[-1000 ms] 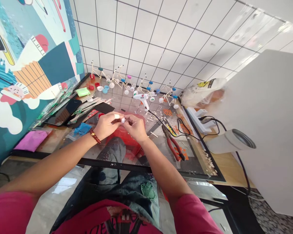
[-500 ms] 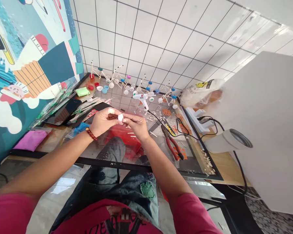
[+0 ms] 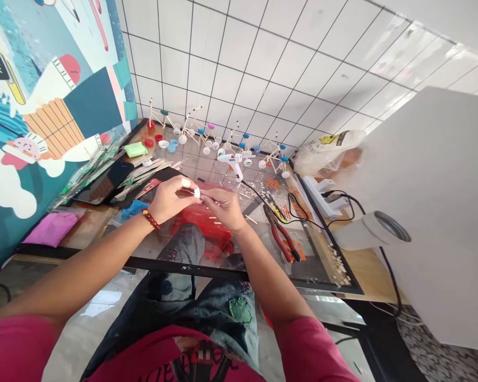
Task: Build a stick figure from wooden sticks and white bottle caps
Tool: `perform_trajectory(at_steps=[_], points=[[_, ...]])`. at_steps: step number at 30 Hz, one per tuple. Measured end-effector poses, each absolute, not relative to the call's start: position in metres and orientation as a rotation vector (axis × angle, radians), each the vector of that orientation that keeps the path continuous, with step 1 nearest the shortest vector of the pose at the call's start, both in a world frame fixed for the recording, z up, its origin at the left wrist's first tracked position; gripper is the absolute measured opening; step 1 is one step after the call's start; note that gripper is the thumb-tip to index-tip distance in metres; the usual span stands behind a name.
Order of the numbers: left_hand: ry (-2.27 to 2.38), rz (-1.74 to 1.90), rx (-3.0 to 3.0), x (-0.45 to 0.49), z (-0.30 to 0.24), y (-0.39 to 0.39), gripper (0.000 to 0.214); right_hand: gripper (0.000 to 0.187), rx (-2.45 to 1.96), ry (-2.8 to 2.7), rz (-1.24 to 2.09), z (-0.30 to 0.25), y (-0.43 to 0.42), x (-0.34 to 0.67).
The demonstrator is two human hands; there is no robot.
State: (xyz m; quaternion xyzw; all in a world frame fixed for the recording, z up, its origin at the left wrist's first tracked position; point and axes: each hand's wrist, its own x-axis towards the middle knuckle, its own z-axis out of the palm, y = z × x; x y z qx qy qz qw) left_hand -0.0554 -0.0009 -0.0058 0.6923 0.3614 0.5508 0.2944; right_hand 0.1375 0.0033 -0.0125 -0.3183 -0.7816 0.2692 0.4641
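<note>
A small white bottle cap (image 3: 197,193) is pinched between my two hands above the glass-topped table (image 3: 151,248). My left hand (image 3: 171,199) holds its left side between thumb and fingers. My right hand (image 3: 225,207) is closed in a pinch at the cap's right side; its fingertips partly hide what lies between them. Beyond my hands a white glue gun (image 3: 233,164) rests on the table. Several small stick figures with bottle caps (image 3: 207,140) stand along the wall.
Red-handled pliers (image 3: 281,236) lie to the right, near wood scraps and a black cable (image 3: 298,209). Wooden sticks (image 3: 143,178), a phone (image 3: 101,185), a green packet (image 3: 135,149) and a pink packet (image 3: 51,229) lie left. A power strip (image 3: 322,195) is at the right edge.
The white bottle cap has turned between my fingers, so its side now shows more. Both hands stay in nearly the same place, with small finger shifts.
</note>
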Motion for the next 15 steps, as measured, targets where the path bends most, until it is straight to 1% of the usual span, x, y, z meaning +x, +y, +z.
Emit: perform_trajectory(at_steps=[3,7,10,13,15], points=[[0.931,1.466,1.861,-0.055,-0.009,0.000,0.018,0.023,-0.821,-1.906,0.705,-0.016,0.005,0.137],[0.935,1.438,1.802,-0.053,-0.014,0.001,0.022,0.023,-0.926,-1.856,0.684,-0.017,0.002,0.132],[0.969,1.420,1.796,-0.051,-0.013,0.000,0.025,0.021,-1.006,-1.846,0.580,-0.014,-0.003,0.128],[0.982,1.375,1.796,-0.049,-0.010,-0.002,0.024,0.015,-1.050,-1.854,0.435,-0.013,-0.005,0.125],[0.986,1.354,1.766,-0.048,-0.008,-0.002,0.027,0.011,-1.078,-1.810,0.443,-0.015,-0.005,0.122]])
